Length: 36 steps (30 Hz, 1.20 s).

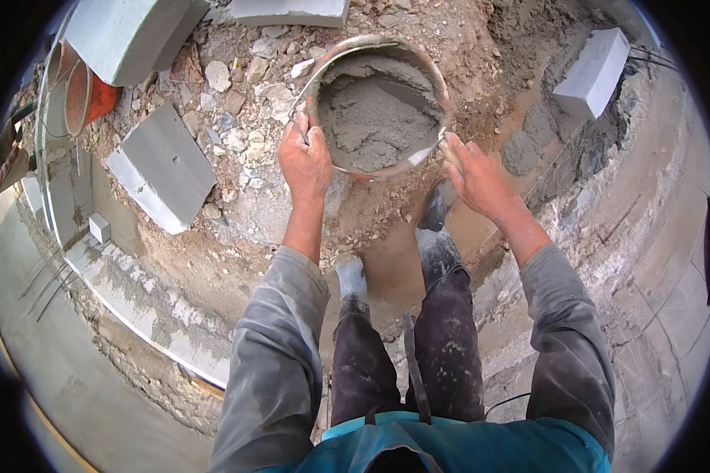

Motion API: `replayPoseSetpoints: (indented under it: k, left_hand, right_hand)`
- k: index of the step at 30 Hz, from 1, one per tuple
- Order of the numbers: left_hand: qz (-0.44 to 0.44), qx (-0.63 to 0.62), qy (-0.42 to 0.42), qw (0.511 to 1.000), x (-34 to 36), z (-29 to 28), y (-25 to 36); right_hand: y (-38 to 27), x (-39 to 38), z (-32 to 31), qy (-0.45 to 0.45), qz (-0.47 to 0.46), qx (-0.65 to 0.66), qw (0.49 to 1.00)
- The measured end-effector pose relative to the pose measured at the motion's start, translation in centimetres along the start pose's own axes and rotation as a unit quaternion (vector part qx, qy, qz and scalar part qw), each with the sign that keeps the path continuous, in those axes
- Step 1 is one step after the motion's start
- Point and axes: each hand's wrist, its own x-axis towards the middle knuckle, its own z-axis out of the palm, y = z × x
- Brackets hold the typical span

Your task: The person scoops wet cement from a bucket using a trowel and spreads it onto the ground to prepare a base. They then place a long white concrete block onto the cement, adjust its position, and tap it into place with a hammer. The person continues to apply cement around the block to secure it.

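Observation:
A round bucket [436, 71] filled with wet grey mortar [371, 122] stands on rubble ground in front of me. My left hand [306, 162] is closed on the near left side of the bucket, at its rim and thin wire handle. On the opposite side, my right hand [479, 177] is wrapped around a tan handle [451, 150] beside the rim. It looks like a trowel handle, though fingers hide most of it and I cannot make out the blade. My boots [434, 225] stand just below the bucket on muddy ground.
Grey blocks lie around: one left of the bucket [166, 169], a large one [122, 39] at upper left, another [596, 72] at right beside spilled mortar [521, 150]. An orange bucket [102, 98] rests at left. Bare rebar [49, 284] sticks out near a low wall edge [146, 315].

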Motion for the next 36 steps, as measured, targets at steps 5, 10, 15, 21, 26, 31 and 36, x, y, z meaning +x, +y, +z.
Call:
replayPoseSetpoints:
  k: [5, 10, 15, 21, 26, 31, 36]
  left_hand:
    - [-0.001, 0.008, 0.015, 1.0, -1.1, 1.0, 0.1]
    - [-0.001, -0.01, -0.005, 1.0, -1.4, 0.9, -0.2]
    - [0.005, -0.071, -0.043, 0.997, -0.3, 0.8, -0.2]
    - [-0.041, -0.079, -0.087, 0.992, 1.0, -0.1, -2.8]
    - [-0.102, -0.116, -0.083, 0.985, 3.9, -2.8, -7.0]
    - [-0.104, -0.097, -0.117, 0.983, 4.0, -2.9, -7.7]
    - [-0.103, -0.138, -0.103, 0.98, 4.3, -4.5, -9.0]
  right_hand:
    - [-3.5, 2.4, 4.8, -0.116, 0.083, 0.311, 0.94]
    - [-6.9, 1.7, 5.4, -0.159, 0.184, 0.527, 0.814]
    - [-7.7, -0.1, 6.7, -0.112, 0.173, 0.647, 0.734]
    - [-8.4, -3.2, 7.9, -0.064, 0.123, 0.722, 0.678]
    - [-9.6, -9.2, 9.2, 0.026, 0.106, 0.77, 0.629]
    - [-8.0, -18.5, 10.9, 0.174, 0.267, 0.769, 0.555]
    - [0.9, -19.3, 17.7, 0.318, 0.427, 0.567, 0.628]
